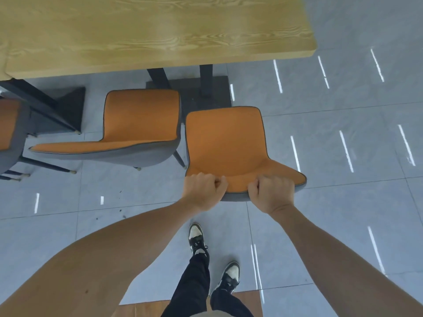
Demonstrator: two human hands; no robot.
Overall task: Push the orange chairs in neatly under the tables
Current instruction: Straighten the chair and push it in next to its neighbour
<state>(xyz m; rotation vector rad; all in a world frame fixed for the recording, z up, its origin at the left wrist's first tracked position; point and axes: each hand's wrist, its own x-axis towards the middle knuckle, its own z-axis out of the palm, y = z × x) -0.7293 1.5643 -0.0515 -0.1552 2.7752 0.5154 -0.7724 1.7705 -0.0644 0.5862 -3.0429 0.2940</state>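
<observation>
At the far left we see a sliver of one orange chair [8, 124] by the table's left end, and next to it a second orange chair [139, 124] standing just short of the table's near edge, its seat not yet under the top. Right of that, almost touching it, stands the chair we hold [225, 143]. Its seat lies out on the floor [343, 202], nearer the table's right corner, with the front of the seat pointing at the dark table base [206, 88] and the backrest toward us.

Our left hand [202, 191] grips the top rim of the backrest near its left end, its fingers [218, 180] curled over the edge and clamped on it. Our right hand [272, 193] grips the same rim a little right of the middle, fingers clamped likewise. Both hands are about equally near, so we judge neither leads.

The relation that matters: the wooden table [160, 37] lies straight ahead of our fingers, beyond the seat. The chair's front-to-back axis looks turned slightly right of square to the table's near edge, so we reckon the push forward needs a small twist to line it up beside its neighbour.
</observation>
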